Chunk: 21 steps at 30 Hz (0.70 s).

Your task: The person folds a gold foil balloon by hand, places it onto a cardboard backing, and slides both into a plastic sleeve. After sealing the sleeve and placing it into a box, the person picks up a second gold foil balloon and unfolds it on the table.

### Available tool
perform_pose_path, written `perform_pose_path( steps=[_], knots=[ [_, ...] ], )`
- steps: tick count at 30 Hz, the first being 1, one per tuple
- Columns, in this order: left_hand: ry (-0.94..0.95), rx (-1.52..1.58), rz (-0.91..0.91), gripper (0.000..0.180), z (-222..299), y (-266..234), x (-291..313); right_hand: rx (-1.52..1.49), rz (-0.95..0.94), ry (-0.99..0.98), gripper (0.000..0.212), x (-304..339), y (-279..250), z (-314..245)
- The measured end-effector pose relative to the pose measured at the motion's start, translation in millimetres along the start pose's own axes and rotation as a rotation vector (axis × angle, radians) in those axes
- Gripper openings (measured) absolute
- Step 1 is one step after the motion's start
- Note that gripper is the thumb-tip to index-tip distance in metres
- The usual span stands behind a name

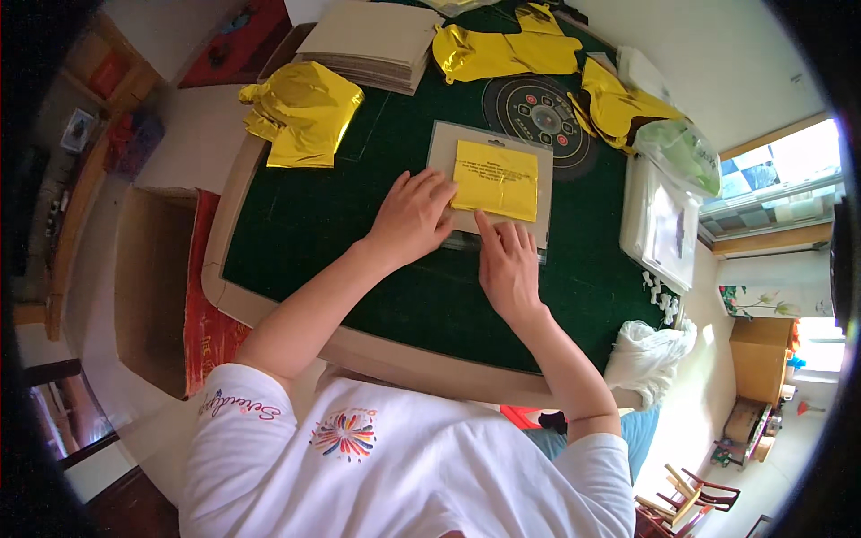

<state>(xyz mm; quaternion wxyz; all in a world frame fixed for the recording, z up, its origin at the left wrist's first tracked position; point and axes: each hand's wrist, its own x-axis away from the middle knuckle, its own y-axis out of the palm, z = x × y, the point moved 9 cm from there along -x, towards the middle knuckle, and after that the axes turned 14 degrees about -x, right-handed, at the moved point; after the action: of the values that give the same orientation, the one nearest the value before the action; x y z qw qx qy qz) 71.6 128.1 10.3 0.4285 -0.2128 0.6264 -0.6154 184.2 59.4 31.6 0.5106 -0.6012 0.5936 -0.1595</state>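
Observation:
A folded gold foil piece (496,184) with dark print lies on a flat tan card inside what looks like a transparent plastic sleeve (442,148), which has a hang hole at its top. My left hand (414,215) rests at the left edge of the foil, fingers together and lying flat, thumb bent toward the sleeve's lower edge. At the foil's lower edge, my right hand (509,269) touches down with its index finger stretched out; its other fingers are a little bent. Neither hand grips anything that I can see.
A dark green mat (395,305) covers the table. Gold foil pieces (309,108) lie far left, with more at the back right. A stack of grey card (368,40), a round dark disc (529,108), a white bin of plastic sleeves (659,220) and an open carton (157,278) stand around.

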Motion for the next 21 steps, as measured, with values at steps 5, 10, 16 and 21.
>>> perform_pose_path(
  steps=[5, 10, 16, 21],
  knots=[
    [0.064, -0.045, 0.036, 0.049, 6, -3, -2, 0.006, -0.078, -0.015, 0.049, 7, 2, 3],
    [0.136, -0.294, 0.006, 0.045, 18, 11, -10, 0.010, -0.089, -0.004, 0.047, 8, 0, 1],
    [0.121, -0.111, 0.093, 0.041, 21, -18, -5, -0.012, -0.020, -0.017, 0.044, 8, -15, -5],
    [0.130, -0.119, -0.086, 0.045, 22, -19, -17, 0.043, -0.036, 0.042, 0.045, 16, -28, 3]
  ],
)
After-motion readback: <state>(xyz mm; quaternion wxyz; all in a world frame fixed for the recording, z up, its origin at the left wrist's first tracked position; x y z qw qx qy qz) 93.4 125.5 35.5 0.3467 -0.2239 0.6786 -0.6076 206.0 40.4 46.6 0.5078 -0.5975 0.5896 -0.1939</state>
